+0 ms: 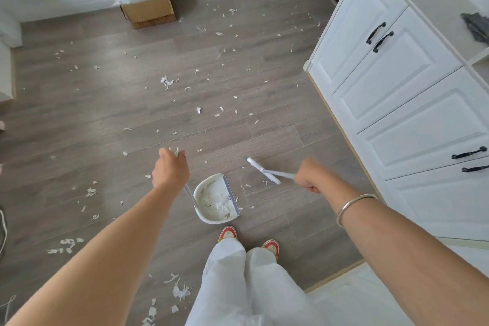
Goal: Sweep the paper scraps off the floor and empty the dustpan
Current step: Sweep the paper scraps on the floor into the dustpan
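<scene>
Head view: looking down at both hands over the floor (111, 114).
Dustpan (217, 198): white, on floor just ahead of the shoes (228, 233), betw. the two hands; its upright handle (191, 194) runs up into left hand; mouth faces right, scraps already inside.
Broom (263, 170): white head on floor just right of dustpan, not touching it; thin stick leads to right hand.
Scraps (166, 82): white paper bits scattered over most of the floor, clusters lower left and near the feet.
Floor/room: grey wood planks; cardboard box (148, 2) w/ plastic at far wall; white cabinets (397, 74) w/ black pulls along right.
Left hand (170, 169): grip closed round top of dustpan handle.
Right hand (311, 177): fist closed on broom stick; bangle (354, 206) on wrist.
</scene>
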{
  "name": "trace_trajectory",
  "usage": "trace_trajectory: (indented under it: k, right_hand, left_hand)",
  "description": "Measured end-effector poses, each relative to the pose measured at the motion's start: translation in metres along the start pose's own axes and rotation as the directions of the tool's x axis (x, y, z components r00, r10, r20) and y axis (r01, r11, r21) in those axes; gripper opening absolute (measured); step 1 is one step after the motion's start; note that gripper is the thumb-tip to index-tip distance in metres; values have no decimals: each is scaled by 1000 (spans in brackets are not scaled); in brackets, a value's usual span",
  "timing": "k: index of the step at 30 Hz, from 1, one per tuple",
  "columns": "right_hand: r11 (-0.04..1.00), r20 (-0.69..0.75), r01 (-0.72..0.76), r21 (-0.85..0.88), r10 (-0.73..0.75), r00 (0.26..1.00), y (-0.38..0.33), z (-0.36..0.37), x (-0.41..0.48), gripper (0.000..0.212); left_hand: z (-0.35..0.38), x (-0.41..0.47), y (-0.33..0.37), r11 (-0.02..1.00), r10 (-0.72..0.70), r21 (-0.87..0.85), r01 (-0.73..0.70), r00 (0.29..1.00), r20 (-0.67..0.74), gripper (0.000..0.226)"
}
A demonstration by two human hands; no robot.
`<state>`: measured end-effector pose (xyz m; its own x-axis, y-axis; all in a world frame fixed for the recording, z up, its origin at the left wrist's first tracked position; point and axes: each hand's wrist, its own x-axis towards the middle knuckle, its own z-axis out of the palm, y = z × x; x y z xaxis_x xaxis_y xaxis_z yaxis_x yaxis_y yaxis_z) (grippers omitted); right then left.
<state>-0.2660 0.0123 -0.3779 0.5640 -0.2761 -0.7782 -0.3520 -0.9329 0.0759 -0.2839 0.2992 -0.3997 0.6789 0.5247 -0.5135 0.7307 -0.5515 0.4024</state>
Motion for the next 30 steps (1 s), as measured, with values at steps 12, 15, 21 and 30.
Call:
trace_trajectory:
  k: [12, 15, 21, 30]
  right_hand:
    - [995, 347, 81, -59, -56, 936, -33, 49, 1, 26]
    - [997, 399, 30, 77, -58, 915, -41, 47, -1, 18]
    - [977, 471, -29, 210, -75, 879, -44, 17, 2, 19]
    - [951, 419, -61, 304, -76, 905, -31, -48, -3, 22]
  left_hand:
    - [0, 3, -15, 998, -2, -59, 1, 1000, -15, 41]
    - [-2, 6, -19, 998, -5, -67, 4, 1000, -17, 42]
    - [-4, 5, -17, 996, 13, -84, -14, 1000, -7, 47]
    - [-14, 7, -8, 995, 6, -98, -8, 1000, -22, 49]
